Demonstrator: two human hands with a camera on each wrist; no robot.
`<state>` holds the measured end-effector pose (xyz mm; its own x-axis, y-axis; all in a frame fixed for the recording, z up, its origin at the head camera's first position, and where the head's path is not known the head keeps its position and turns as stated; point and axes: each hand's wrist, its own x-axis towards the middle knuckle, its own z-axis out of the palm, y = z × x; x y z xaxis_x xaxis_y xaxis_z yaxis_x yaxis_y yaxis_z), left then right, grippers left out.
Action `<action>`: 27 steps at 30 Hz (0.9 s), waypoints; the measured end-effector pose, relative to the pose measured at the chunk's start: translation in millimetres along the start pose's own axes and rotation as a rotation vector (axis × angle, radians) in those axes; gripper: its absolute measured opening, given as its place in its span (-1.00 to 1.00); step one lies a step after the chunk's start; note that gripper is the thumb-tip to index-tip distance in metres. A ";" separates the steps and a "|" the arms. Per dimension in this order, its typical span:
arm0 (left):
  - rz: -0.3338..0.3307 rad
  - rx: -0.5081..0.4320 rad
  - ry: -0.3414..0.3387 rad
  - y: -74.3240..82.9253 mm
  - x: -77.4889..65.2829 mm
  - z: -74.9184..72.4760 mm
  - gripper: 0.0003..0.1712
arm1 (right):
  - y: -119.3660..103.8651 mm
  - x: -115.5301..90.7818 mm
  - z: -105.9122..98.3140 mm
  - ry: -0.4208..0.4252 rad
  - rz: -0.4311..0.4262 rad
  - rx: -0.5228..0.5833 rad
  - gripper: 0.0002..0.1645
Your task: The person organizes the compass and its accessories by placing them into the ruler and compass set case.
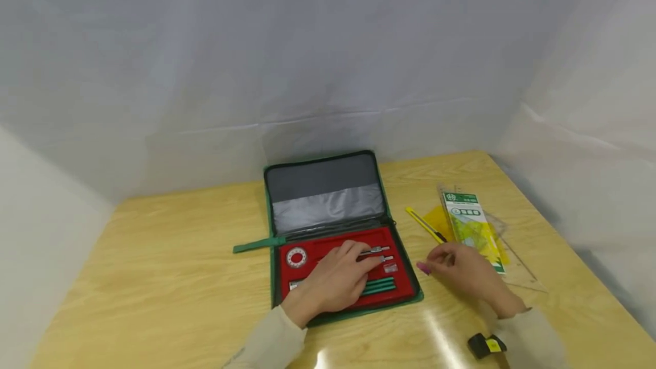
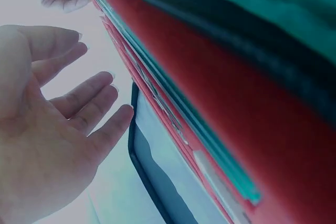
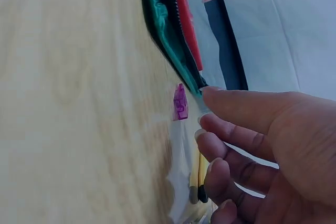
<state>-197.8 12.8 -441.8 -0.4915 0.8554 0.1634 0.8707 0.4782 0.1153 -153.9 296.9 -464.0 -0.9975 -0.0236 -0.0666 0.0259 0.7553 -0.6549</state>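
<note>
Pale sheeting behind, a wood table point(image 1: 179, 266) in front, and here's the case point(image 1: 323, 181) lying open with its lid at the back! Left hand point(image 1: 335, 275) is over the case's red tray, fingers loosely extended, gripping nothing. Out to the case's right, here's the purple piece point(image 1: 423, 267) on the table, long axis slanting outward from the case, one end facing it, the other toward the right hand point(image 1: 463, 269); which end is its front, I can't tell. That hand's thumb and fingers make a narrow gap just beside it, holding nothing. Farther right of the case: knife point(image 1: 425, 225) and packet point(image 1: 471, 224).
</note>
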 end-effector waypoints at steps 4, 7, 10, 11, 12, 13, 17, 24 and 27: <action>-0.013 -0.014 -0.022 0.6 -1.6 -0.2 -0.55 | -3.5 0.5 5.9 0.001 0.003 -0.052 -0.65; -0.020 -0.020 -0.031 0.9 -3.7 -0.8 -0.54 | -5.9 -0.5 8.3 0.005 -0.003 -0.107 -0.75; -0.032 -0.034 -0.030 0.6 -6.2 -2.6 -0.55 | -8.0 -2.0 9.1 0.013 -0.011 -0.150 -0.84; -0.036 -0.041 -0.029 0.3 -7.0 -3.5 -0.56 | -8.4 -2.1 9.1 0.016 -0.014 -0.156 -0.84; -0.040 -0.048 -0.028 -0.1 -8.0 -4.4 -0.56 | -8.6 -2.1 9.0 0.017 -0.017 -0.158 -0.85; -0.044 -0.055 -0.025 -0.9 -9.1 -5.5 -0.58 | -9.2 -1.7 8.9 0.016 -0.015 -0.151 -0.85; -0.062 -0.089 -0.020 -4.4 -13.8 -9.1 -0.60 | -12.5 1.8 7.1 0.012 -0.043 -0.094 -0.84; -0.091 -0.079 -0.011 -9.4 -21.6 -10.5 -0.61 | -31.2 11.3 8.6 -0.005 -0.309 -0.145 -0.93; -0.097 -0.061 -0.007 -10.5 -24.7 -10.3 -0.61 | -41.4 13.9 15.2 -0.015 -0.411 -0.168 -0.94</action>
<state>-195.0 -15.4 -437.0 -0.5727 0.8073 0.1420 0.8163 0.5457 0.1895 -167.8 255.4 -449.3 -0.9216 -0.3528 0.1616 -0.3848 0.7771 -0.4980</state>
